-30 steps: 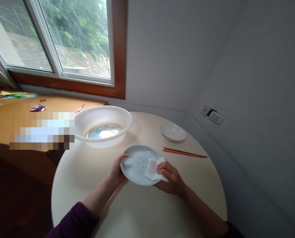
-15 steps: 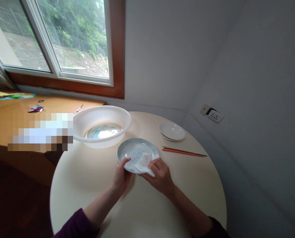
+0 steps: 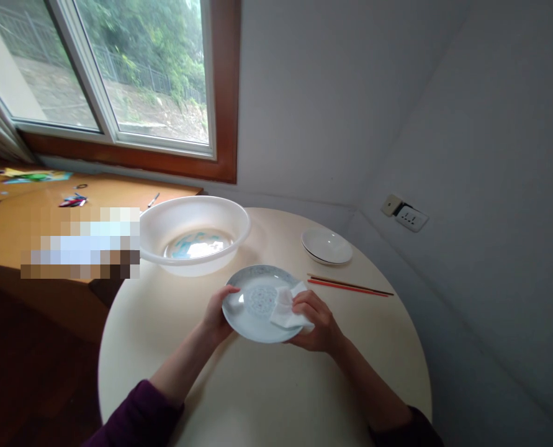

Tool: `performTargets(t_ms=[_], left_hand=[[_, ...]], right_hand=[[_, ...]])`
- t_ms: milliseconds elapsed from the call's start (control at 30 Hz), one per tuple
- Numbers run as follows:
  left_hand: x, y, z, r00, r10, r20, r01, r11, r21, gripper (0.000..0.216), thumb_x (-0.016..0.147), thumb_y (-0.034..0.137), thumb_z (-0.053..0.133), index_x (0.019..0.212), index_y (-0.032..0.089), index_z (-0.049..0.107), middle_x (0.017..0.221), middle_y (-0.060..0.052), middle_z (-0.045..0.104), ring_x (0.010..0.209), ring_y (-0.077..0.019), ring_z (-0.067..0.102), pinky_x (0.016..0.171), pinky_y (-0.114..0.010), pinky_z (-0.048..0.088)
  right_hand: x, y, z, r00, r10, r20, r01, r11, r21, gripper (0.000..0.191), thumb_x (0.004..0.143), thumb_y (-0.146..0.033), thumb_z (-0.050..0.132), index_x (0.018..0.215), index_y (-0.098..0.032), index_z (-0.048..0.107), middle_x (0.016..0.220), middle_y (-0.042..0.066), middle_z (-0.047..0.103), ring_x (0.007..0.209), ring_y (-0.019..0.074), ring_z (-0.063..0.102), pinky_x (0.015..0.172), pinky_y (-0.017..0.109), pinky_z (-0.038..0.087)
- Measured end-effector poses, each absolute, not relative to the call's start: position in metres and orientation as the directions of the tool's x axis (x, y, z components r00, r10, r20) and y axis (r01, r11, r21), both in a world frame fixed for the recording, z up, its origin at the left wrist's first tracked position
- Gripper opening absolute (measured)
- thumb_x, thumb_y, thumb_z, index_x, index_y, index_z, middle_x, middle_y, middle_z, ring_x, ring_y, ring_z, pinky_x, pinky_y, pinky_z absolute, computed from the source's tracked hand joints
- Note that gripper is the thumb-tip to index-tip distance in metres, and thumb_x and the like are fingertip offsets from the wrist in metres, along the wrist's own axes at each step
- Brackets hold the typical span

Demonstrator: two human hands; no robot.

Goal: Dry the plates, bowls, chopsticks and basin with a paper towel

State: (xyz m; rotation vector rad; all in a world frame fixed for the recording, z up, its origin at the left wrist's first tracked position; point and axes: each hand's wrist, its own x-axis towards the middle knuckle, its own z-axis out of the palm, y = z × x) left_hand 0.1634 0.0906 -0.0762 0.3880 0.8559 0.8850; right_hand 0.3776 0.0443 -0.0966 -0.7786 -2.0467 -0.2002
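Two hands on one pale blue patterned plate (image 3: 256, 305), held tilted just above the round cream table (image 3: 257, 385). Left hand (image 3: 218, 313) grips the plate's left rim, thumb on top. Right hand (image 3: 316, 320) is closed on a folded white cloth (image 3: 286, 308), pressing it onto the plate's right side. Behind sits a white plastic basin (image 3: 195, 233); red chopsticks (image 3: 348, 287) and stacked white bowls (image 3: 326, 245) lie to the right.
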Motion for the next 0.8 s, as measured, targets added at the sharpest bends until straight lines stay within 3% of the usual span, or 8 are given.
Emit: performTargets(t_ms=[167, 300, 633, 800], left_hand=[[0.164, 0.090, -0.075, 0.449, 0.779, -0.438, -0.538, 0.627, 0.563, 0.031, 0.070, 0.018, 0.051, 0.096, 0.005, 0.062, 0.076, -0.014, 0.070, 0.086, -0.0296, 0.065, 0.075, -0.037, 0.052], [0.171, 0.085, -0.071, 0.433, 0.817, -0.381, -0.586, 0.576, 0.570, 0.025, 0.072, 0.014, 0.051, 0.093, 0.005, 0.062, 0.083, -0.014, 0.071, 0.087, -0.0275, 0.066, 0.078, -0.035, 0.052], [0.178, 0.082, -0.076, 0.256, 0.867, -0.428, -0.636, 0.484, 0.601, 0.021, 0.070, 0.014, 0.048, 0.082, 0.006, 0.064, 0.068, -0.012, 0.070, 0.076, -0.0264, 0.067, 0.075, -0.035, 0.053], [0.170, 0.085, -0.073, 0.219, 0.870, -0.441, -0.646, 0.468, 0.603, 0.021, 0.070, 0.017, 0.049, 0.082, 0.006, 0.063, 0.067, -0.011, 0.070, 0.076, -0.0273, 0.067, 0.074, -0.036, 0.053]], right_hand=[[0.380, 0.045, -0.101, -0.349, 0.453, 0.820, 0.589, 0.787, -0.183, 0.036, 0.069, -0.045, 0.069, 0.087, -0.021, 0.049, 0.077, 0.006, 0.054, 0.075, 0.0213, 0.055, 0.063, 0.036, 0.050], [0.372, 0.045, -0.102, -0.341, 0.449, 0.826, 0.651, 0.747, -0.137, 0.032, 0.070, -0.041, 0.070, 0.082, -0.021, 0.048, 0.075, 0.005, 0.053, 0.073, 0.0202, 0.053, 0.061, 0.034, 0.050], [0.354, 0.043, -0.100, -0.342, 0.415, 0.843, 0.686, 0.723, -0.078, 0.029, 0.071, -0.037, 0.070, 0.082, -0.021, 0.048, 0.072, 0.004, 0.054, 0.073, 0.0199, 0.056, 0.065, 0.037, 0.052], [0.360, 0.043, -0.097, -0.359, 0.412, 0.838, 0.632, 0.768, -0.107, 0.036, 0.067, -0.039, 0.073, 0.087, -0.021, 0.049, 0.079, 0.006, 0.055, 0.081, 0.0215, 0.057, 0.071, 0.038, 0.052]])
